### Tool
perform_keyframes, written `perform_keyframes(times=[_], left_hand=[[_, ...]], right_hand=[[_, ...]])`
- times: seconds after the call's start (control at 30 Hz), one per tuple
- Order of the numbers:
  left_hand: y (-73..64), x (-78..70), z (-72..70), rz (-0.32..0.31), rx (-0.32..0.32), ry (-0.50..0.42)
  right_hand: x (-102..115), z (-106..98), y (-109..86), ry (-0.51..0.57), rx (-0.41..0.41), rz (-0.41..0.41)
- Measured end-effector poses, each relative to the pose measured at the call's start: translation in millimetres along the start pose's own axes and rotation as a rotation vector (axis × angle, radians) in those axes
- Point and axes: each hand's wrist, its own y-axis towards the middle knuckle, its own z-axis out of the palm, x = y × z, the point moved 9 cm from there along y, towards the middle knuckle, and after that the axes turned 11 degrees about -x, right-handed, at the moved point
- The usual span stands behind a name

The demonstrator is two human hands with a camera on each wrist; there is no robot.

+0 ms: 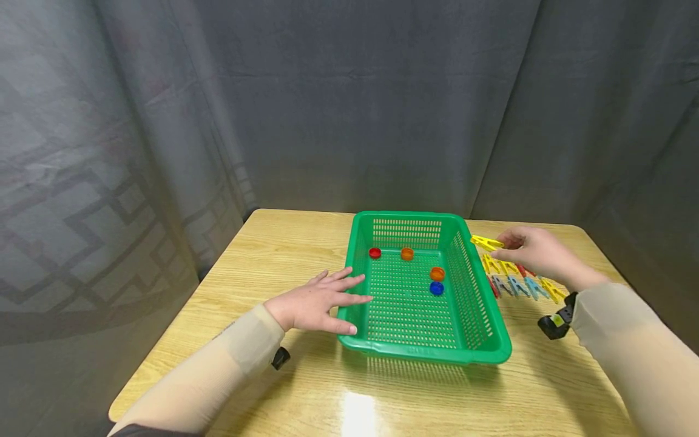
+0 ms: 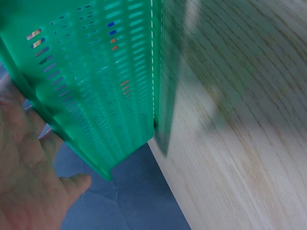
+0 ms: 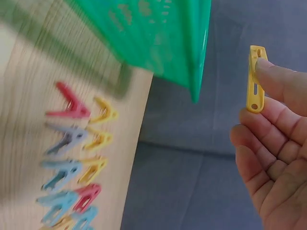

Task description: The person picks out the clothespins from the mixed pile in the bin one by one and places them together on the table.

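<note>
A green plastic basket [image 1: 415,351] with slotted walls stands on the wooden table. My left hand [image 1: 322,300] lies over its left rim with fingers spread and straight; the left wrist view shows that palm [image 2: 29,158] beside the rim. Between thumb and fingers my right hand [image 1: 537,252] pinches a yellow clothespin [image 1: 486,243], held up by the basket's right rim. In the right wrist view the same clothespin [image 3: 255,79] is upright under the thumb. Inside the basket sit a red bottle cap [image 1: 374,253], an orange cap [image 1: 406,254], another orange cap [image 1: 437,274] and a blue cap [image 1: 436,288].
Right of the basket, several clothespins lie in two rows, among them a red one [image 3: 71,103], a grey one [image 3: 66,138] and a light blue one [image 3: 61,171]. Grey curtains [image 1: 355,121] hang behind and beside the table [image 1: 284,243].
</note>
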Motion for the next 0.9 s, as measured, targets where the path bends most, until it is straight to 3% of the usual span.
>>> perform_keyframes(times=[0.33, 0.9], left_hand=[[0.0, -2.1, -2.0, 0.020, -0.015, 0.005], [-0.3, 0.2, -0.5, 0.005, -0.003, -0.006]], right_hand=[[-48.7, -12.4, -13.5, -0.051, -0.038, 0.084], [-133.6, -10.1, -48.6, -0.052, -0.032, 0.260]])
